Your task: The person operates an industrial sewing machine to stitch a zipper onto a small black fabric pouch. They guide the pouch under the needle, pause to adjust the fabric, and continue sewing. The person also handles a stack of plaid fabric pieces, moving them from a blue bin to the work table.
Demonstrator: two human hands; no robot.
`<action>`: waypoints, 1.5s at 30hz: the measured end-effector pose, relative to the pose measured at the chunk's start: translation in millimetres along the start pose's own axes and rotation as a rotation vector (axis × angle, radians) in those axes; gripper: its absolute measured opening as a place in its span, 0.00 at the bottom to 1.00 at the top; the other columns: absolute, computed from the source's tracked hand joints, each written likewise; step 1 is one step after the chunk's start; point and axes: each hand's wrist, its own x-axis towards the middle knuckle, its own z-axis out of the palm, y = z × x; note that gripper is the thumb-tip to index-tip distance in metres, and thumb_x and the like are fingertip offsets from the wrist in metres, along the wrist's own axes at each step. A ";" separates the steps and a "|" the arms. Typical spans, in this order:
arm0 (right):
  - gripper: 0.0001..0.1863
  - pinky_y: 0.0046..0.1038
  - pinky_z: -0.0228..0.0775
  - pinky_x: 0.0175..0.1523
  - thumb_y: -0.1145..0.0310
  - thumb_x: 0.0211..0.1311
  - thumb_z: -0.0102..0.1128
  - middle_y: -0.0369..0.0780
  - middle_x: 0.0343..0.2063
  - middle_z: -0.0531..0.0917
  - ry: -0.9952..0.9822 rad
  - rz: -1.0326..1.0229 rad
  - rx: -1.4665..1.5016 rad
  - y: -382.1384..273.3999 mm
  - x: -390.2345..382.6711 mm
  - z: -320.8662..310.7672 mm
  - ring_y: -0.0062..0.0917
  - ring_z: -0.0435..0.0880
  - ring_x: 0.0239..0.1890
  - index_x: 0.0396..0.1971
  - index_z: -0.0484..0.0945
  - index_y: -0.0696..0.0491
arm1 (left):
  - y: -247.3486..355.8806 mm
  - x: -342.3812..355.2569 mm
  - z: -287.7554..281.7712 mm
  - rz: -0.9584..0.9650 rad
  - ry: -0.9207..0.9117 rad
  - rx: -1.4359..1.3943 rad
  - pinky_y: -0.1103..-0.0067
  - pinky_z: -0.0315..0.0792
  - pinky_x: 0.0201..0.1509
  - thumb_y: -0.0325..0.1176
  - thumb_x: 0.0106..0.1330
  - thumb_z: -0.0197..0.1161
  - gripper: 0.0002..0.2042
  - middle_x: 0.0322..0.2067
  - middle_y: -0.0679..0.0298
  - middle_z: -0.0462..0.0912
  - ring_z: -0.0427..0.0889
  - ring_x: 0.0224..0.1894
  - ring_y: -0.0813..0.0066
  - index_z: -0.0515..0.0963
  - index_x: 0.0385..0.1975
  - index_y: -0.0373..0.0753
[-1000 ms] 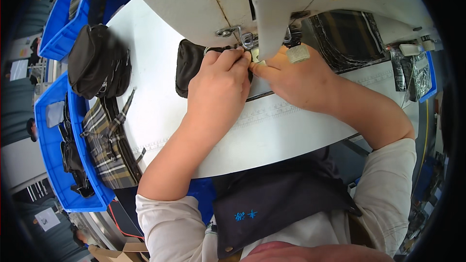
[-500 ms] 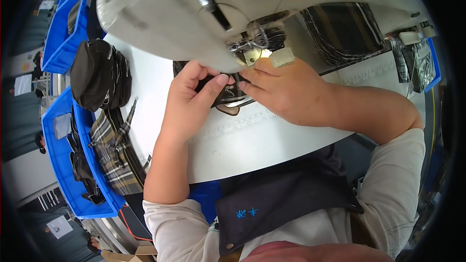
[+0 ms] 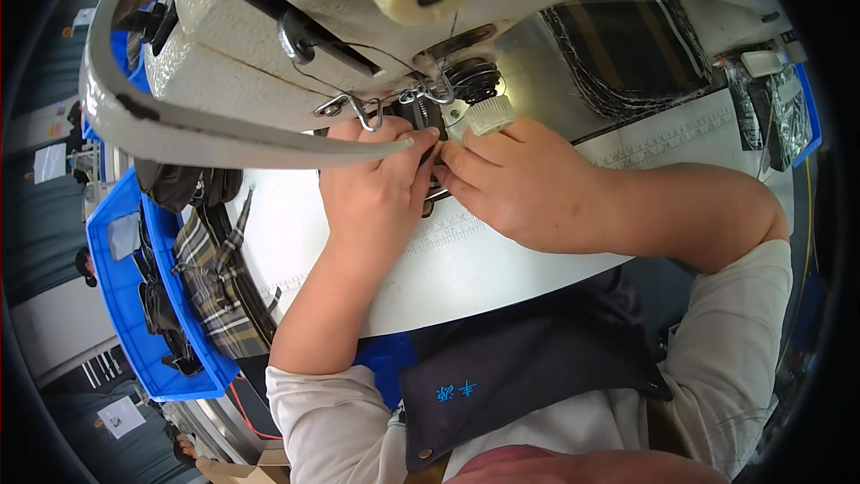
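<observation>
Both hands are close together at the needle area of a white sewing machine (image 3: 255, 49). My left hand (image 3: 372, 184) is closed, thumb and fingers pinching a dark fabric piece with a zipper (image 3: 425, 116). Part of that hand is hidden behind the machine's curved pale lever (image 3: 242, 145). From the right, my right hand (image 3: 528, 188) has its fingers bent together on the edge of the same piece, their tips almost touching the left thumb. Most of the piece is covered by the hands, and a small tab pokes out below them.
Stacked dark striped fabric panels (image 3: 632, 54) lie right of the needle. Plaid fabric pieces (image 3: 215, 278) and a dark pouch (image 3: 184, 186) sit at the table's left edge, beside a blue bin (image 3: 116, 305) holding dark pieces. Plastic-wrapped items (image 3: 770, 108) lie far right. Ruler markings (image 3: 448, 233) run along the white tabletop.
My left hand has turned over and moved right, closer to my right hand. My right hand stays nearly in place. The machine head looks shifted, and its curved lever now crosses before the left hand.
</observation>
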 end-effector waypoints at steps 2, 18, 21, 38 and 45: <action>0.07 0.28 0.64 0.38 0.65 0.53 0.64 0.33 0.33 0.78 -0.013 0.001 0.002 -0.2 0.2 -1.7 0.26 0.74 0.41 0.28 0.84 0.52 | -0.6 -1.4 0.0 0.004 -0.045 -0.033 0.71 0.74 0.41 0.23 0.47 0.76 0.13 0.33 0.65 0.82 0.78 0.36 0.61 0.86 0.34 0.41; 0.12 0.28 0.64 0.34 0.69 0.56 0.63 0.32 0.25 0.75 -0.072 0.018 0.007 -1.4 -1.9 -8.4 0.24 0.75 0.31 0.40 0.85 0.55 | 0.3 -10.5 -3.5 -0.027 -0.100 -0.116 0.67 0.72 0.46 0.25 0.49 0.75 0.13 0.34 0.66 0.86 0.82 0.36 0.64 0.85 0.36 0.41; 0.16 0.29 0.65 0.34 0.70 0.57 0.62 0.32 0.26 0.75 -0.093 0.015 0.039 -0.1 -3.1 -8.4 0.24 0.75 0.31 0.45 0.85 0.57 | -0.2 -9.3 0.0 0.009 -0.076 -0.131 0.68 0.71 0.44 0.25 0.49 0.75 0.13 0.34 0.67 0.86 0.81 0.35 0.65 0.85 0.36 0.41; 0.05 0.28 0.67 0.35 0.68 0.53 0.63 0.33 0.23 0.77 -0.048 0.015 0.033 0.6 -1.8 -8.4 0.24 0.77 0.30 0.28 0.83 0.52 | 5.5 -8.1 -7.6 0.040 -0.163 -0.098 0.67 0.69 0.49 0.26 0.49 0.75 0.13 0.34 0.69 0.85 0.80 0.36 0.67 0.86 0.37 0.41; 0.14 0.30 0.63 0.33 0.70 0.57 0.62 0.33 0.24 0.74 -0.123 -0.009 0.089 -2.8 -3.0 -14.0 0.25 0.73 0.30 0.42 0.86 0.58 | 16.9 -8.6 -10.9 0.066 -0.155 -0.015 0.65 0.71 0.51 0.26 0.52 0.73 0.16 0.39 0.68 0.84 0.80 0.40 0.67 0.85 0.44 0.40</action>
